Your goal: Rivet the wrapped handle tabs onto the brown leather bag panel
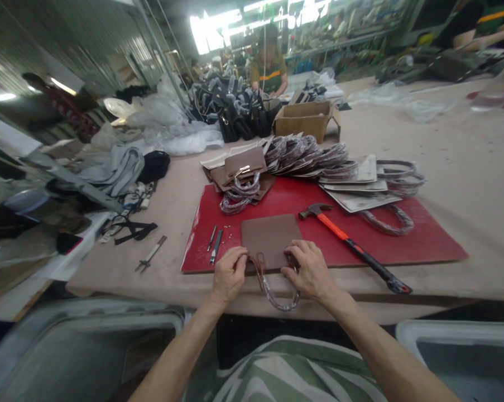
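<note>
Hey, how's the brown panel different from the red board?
The brown panel is far smaller than the red board. The panel lies on top; the board lies beneath it, on the table. The panel is dull brown, the board deep red. Both have fairly straight edges.

From up on the person's head, one camera looks forward and down, close to the bare left hand [230, 272], bare right hand [309, 269] and flat red mat [430, 240].

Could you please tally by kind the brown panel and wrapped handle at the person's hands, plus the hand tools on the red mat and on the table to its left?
Brown panel: 1
Wrapped handle: 1
Hammer: 1
Slim metal tools: 2
Caliper-like tool: 1
Total: 6
</note>
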{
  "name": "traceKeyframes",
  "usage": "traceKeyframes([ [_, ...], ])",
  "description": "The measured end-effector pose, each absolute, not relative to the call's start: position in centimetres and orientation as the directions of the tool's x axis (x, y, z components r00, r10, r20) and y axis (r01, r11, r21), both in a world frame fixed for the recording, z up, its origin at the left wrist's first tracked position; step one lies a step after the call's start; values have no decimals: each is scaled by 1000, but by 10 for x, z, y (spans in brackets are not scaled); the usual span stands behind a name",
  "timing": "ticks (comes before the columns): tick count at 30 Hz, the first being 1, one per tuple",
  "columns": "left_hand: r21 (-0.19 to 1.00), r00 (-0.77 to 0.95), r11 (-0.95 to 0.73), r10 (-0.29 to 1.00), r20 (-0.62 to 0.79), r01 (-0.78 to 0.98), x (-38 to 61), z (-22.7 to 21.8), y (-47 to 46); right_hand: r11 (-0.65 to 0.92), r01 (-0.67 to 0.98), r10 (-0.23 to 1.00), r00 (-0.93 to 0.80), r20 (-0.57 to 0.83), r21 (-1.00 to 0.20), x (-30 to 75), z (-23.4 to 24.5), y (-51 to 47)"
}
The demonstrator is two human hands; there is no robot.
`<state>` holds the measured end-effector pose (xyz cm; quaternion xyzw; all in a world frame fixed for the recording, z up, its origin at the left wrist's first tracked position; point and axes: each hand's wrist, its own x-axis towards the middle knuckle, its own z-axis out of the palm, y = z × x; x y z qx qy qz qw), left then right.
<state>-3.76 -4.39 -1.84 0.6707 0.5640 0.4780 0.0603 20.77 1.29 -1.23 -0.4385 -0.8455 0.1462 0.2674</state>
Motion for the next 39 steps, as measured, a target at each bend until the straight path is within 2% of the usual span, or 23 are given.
traceKeyframes([
  [4,604,-271,-102,826,495,790,-72,-8,-36,602,659,798,-521,303,-452,211,-8,22],
  [8,523,-511,358,840,181,773,-118,16,-27,684,568,728,-574,375,-458,216,-12,44],
  [11,441,-575,507,818,25,740,-145,29,-21,715,499,698,-546,464,-489,217,-23,56],
  [23,338,-502,522,851,-153,783,-149,28,26,731,486,683,-520,513,-479,217,-31,55],
  [27,263,-527,547,837,-147,795,-142,35,31,719,485,695,-521,496,-498,216,-29,54],
  [31,176,-487,498,867,-103,849,-128,44,17,710,489,704,-506,498,-506,214,-26,53],
  [35,75,-447,470,870,-210,879,-114,44,0,689,519,725,-503,470,-506,213,-22,49],
  [39,41,-438,459,868,-233,887,-105,40,0,662,536,749,-504,431,-524,213,-20,45],
])
